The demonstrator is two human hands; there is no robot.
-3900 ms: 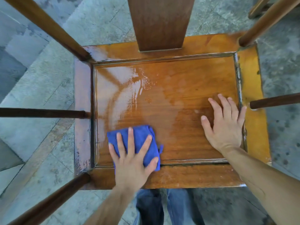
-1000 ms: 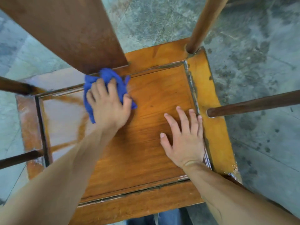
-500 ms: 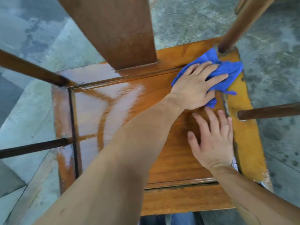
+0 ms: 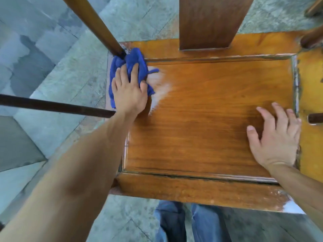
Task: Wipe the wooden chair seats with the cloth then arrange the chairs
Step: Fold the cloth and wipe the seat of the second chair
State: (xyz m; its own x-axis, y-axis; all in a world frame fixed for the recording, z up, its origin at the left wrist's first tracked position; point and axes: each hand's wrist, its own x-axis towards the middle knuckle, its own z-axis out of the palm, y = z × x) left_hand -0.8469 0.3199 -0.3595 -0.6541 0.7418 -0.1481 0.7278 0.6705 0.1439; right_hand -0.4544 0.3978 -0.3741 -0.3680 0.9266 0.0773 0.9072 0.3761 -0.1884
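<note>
A wooden chair seat (image 4: 209, 110) with a raised orange-brown frame fills the view below me. A blue cloth (image 4: 134, 65) lies bunched at the seat's far left corner, against the base of a slanted post (image 4: 94, 27). My left hand (image 4: 129, 91) presses down on the cloth, fingers spread over it. My right hand (image 4: 274, 137) rests flat on the seat near its right edge, fingers apart and holding nothing. A pale wet streak shows on the wood just right of the cloth.
The chair's back splat (image 4: 209, 21) rises at the far middle. Dark armrest rails (image 4: 52, 105) stick out on the left and right (image 4: 315, 117). Grey stone floor (image 4: 43, 58) surrounds the chair. My jeans-clad legs (image 4: 190, 222) stand at the seat's near edge.
My left hand has swept the cloth from the far right corner across to the far left corner. My right hand has stayed flat on the right side.
</note>
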